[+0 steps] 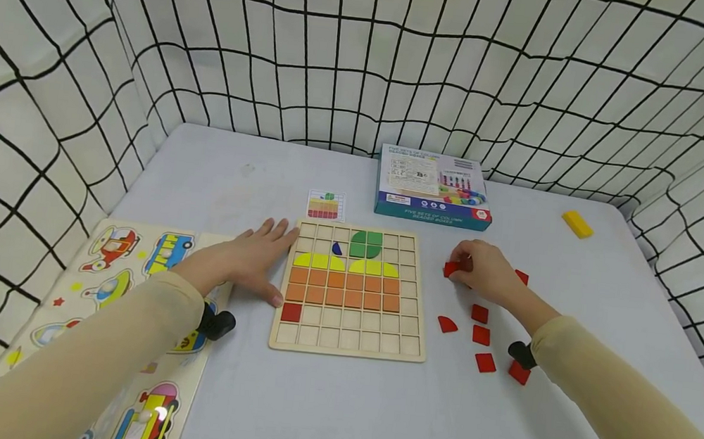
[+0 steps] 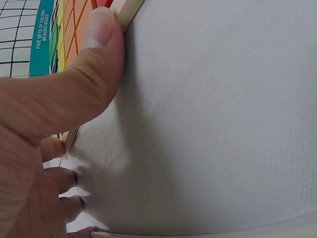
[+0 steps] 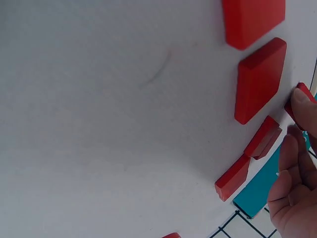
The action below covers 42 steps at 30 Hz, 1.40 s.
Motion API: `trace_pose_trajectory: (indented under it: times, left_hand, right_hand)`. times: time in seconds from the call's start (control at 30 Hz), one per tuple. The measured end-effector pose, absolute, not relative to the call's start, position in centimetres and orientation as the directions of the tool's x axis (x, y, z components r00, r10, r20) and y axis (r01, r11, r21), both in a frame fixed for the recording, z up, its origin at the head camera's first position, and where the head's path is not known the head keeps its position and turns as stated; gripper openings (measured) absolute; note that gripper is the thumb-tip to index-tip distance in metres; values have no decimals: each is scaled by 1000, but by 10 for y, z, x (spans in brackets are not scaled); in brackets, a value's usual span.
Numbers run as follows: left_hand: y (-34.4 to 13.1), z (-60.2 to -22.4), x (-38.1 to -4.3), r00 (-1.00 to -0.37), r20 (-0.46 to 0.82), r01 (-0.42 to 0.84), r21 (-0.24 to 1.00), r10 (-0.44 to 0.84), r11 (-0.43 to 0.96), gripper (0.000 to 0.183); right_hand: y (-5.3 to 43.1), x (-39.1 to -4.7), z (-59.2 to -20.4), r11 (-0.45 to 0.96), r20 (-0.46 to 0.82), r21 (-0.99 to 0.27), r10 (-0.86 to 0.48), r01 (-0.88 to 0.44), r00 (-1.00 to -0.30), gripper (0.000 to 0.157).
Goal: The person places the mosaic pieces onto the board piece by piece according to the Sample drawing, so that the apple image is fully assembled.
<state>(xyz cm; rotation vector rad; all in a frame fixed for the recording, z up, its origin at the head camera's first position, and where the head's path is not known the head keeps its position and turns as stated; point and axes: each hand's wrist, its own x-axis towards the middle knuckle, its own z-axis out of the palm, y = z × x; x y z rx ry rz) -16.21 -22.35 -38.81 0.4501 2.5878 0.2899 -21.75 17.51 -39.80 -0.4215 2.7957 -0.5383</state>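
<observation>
A wooden grid board (image 1: 345,352) lies mid-table. Its cells hold green pieces (image 1: 365,244), a small blue piece (image 1: 337,248), yellow rounded pieces (image 1: 373,268), two rows of orange squares (image 1: 345,289) and one red square (image 1: 291,312) at the left. My left hand (image 1: 253,256) has its fingers spread along the board's left edge, the thumb (image 2: 101,29) on the rim beside the red square. To the right of the board, my right hand (image 1: 482,267) pinches a red tile (image 3: 293,110) between thumb and fingers. Several loose red squares (image 1: 481,335) and a red quarter-circle (image 1: 446,325) lie near it.
A small pattern card (image 1: 326,205) lies behind the board, and a boxed set (image 1: 434,188) stands farther back. A yellow block (image 1: 577,224) is at the far right. On the left, a vehicle puzzle board (image 1: 187,373) lies under my left arm. Black netting (image 1: 334,69) surrounds the table.
</observation>
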Motion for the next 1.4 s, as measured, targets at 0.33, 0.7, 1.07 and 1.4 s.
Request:
trace_pose_trajectory:
  times: [0.33,0.7,1.07,1.4]
  left_hand:
    - [-223,-391,-163,-826,-431,262,277,363,925,127]
    - [-226,-391,-164,-823,-444,254,269,354,929,128]
    - [-225,-388,-164,-823,-453,240,268,342,933,127]
    - [-227,-393,-166,-822,-456,236,272,340,933,128]
  right_hand:
    - [173,-208,-392,835,-175,-516,-324,-194,-930,15]
    - [85,-179,-374,712,-242,-664,-495,-229,-835,11]
    - [13,-150,-380,658,-274,-671,-648,-341,-710,4]
    - [-3,-142,-387,665,-269,-636,-667,-391,-695,4]
